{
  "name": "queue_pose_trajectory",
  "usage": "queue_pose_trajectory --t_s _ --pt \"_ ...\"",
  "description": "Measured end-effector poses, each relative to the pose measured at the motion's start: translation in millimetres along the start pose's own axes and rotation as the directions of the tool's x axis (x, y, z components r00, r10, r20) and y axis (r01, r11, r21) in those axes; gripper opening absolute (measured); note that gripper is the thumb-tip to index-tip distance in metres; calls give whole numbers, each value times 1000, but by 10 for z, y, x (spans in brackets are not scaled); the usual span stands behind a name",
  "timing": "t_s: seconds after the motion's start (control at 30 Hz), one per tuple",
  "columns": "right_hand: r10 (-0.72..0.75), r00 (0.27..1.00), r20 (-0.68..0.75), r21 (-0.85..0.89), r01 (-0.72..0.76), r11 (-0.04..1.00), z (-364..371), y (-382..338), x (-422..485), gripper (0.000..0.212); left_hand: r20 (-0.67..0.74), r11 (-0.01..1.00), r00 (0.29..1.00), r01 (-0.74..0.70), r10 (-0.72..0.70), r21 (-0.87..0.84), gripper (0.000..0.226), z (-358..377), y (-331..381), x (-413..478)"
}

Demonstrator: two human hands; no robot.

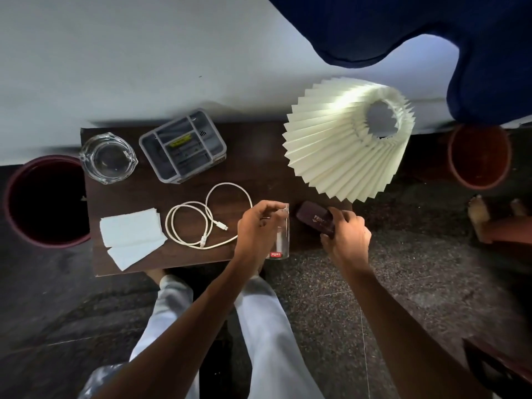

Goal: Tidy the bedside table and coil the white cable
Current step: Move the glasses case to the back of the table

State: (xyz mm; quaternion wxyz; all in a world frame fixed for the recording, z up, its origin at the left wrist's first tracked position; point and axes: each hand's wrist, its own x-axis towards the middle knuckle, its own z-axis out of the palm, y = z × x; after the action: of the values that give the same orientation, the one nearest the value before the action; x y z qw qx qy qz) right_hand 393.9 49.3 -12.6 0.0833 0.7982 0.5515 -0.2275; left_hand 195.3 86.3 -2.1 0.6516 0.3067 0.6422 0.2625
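While the white cable (201, 217) is lying loose, the left hand (256, 228) is gripping the glass tumbler (278, 240) from above. The right hand's (345, 234) fingers (335, 214) are clasping the dark case (315, 220), probably clearing the surface (253, 174).

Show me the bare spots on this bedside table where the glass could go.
Bare wood lies between the grey organiser and the lampshade, above the white cable. A narrower strip runs between the ashtray and the tissues. The front edge is crowded: tissues, cable, the left hand on the glass.

Left hand (256, 228) covers the upper part of the clear glass (278, 240); right hand (345, 234) hides the near end of the dark case (315, 218), its gold lettering cut short; organiser (182, 145) contents too blurred to identify
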Motion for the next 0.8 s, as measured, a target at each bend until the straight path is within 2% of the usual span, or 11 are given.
queue_pose_trajectory --t_s 0.2,0.4,0.5,0.6,0.67,0.73,0.8 --pt "9 989 -146 135 11 991 -213 -312 -415 57 -50 995 996 -77 80 58 10 -138 34 -132" --pt "-140 976 -168 312 187 932 -311 -927 -689 62 8 992 993 -120 120 37 32 -443 203 -309" --pt "-178 956 -235 397 261 880 -284 -1255 -621 62 -72 987 985 -158 160 35 25 -651 241 -311" --pt "-104 945 -310 486 252 837 -233 -1521 -515 69 -177 987 981 -104 81 -120 15 -789 309 -240" --pt "-22 941 -339 535 212 818 -208 -1644 -476 72 -258 977 966 -74 21 -198 20 -836 340 -167" --pt "36 946 -322 589 170 790 -191 -1725 -447 69 -301 956 953 -49 -42 -289 28 -872 354 -95" --pt "80 963 -257 643 108 759 -181 -1768 -393 59 -327 952 943 -44 -60 -302 29 -888 324 -30"
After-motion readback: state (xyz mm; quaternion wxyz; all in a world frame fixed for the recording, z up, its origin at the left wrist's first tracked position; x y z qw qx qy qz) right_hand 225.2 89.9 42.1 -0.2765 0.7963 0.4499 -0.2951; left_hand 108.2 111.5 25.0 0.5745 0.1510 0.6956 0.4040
